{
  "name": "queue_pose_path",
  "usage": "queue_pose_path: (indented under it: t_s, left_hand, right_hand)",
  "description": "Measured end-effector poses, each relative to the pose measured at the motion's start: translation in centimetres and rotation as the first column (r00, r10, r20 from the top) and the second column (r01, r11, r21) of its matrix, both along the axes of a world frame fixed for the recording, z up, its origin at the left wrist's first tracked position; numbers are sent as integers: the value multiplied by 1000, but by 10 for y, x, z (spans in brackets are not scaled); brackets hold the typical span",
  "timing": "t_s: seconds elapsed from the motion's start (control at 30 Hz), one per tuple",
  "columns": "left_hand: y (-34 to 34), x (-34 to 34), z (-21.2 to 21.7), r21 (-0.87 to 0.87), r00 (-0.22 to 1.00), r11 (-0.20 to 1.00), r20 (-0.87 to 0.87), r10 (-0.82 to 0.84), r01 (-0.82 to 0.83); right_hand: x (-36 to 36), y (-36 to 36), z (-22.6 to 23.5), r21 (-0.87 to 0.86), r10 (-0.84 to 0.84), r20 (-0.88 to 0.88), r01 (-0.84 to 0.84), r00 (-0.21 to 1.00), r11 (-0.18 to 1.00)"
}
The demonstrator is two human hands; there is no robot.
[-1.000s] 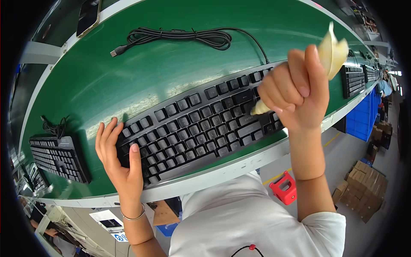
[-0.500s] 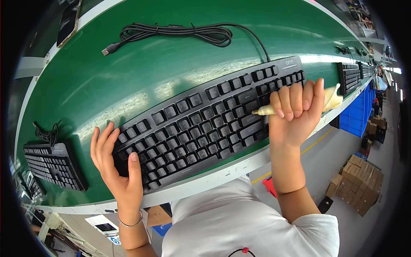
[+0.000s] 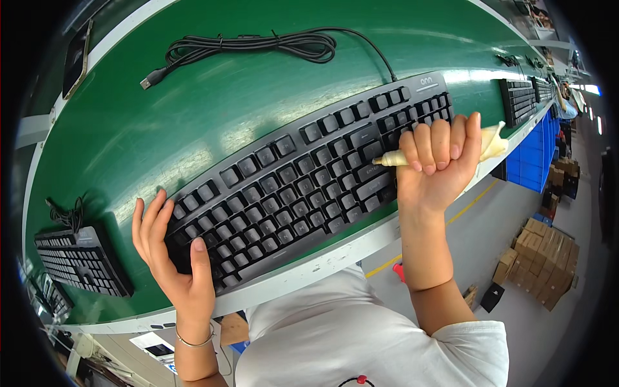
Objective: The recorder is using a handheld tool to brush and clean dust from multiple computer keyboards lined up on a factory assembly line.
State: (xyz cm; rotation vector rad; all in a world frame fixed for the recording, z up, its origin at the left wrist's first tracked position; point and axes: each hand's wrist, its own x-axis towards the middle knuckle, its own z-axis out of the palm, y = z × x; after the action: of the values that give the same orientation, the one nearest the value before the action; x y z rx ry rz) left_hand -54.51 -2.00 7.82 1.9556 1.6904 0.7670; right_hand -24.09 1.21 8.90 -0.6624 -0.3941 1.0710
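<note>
A black keyboard (image 3: 303,209) lies at a slant across the green bench, its right end farther away. My left hand (image 3: 173,258) rests at its left end, fingers spread along the rear corner and thumb over the keys. Closed in a fist, my right hand (image 3: 440,158) grips a cream-coloured, wrapped, bag-like tool (image 3: 494,143) with a narrow brownish tip. That tip points left, over the keys beside the number pad; whether it touches them I cannot tell. From the keyboard's rear edge runs a black USB cable (image 3: 251,44), bundled with ties.
Another black keyboard (image 3: 84,261) with a coiled cable sits at the left. More keyboards (image 3: 518,103) stand at the far right. Blue bins (image 3: 530,155) hang below the bench's white edge (image 3: 322,267). Cardboard boxes (image 3: 545,261) are stacked on the floor.
The keyboard, cable and bench appear shifted slightly left and up in view. Both hands keep their grip and pose; the tool's tip stays over nearly the same keys.
</note>
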Motion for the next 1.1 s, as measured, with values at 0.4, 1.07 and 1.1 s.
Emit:
queue_pose_path:
  t_s: [0.4,1.07,1.1]
  left_hand:
    - [-1,-5,1,-21,998,999,47,-49,50]
    - [3,-20,-29,41,721,981,672,-169,192]
    - [5,-16,-23,-26,713,982,691,-118,187]
  right_hand:
    - [-30,1,0,-46,22,11,-22,1000,999]
    - [-27,-6,9,-131,-63,-30,59,998,990]
    - [-27,-6,10,-135,-45,-22,42,999,990]
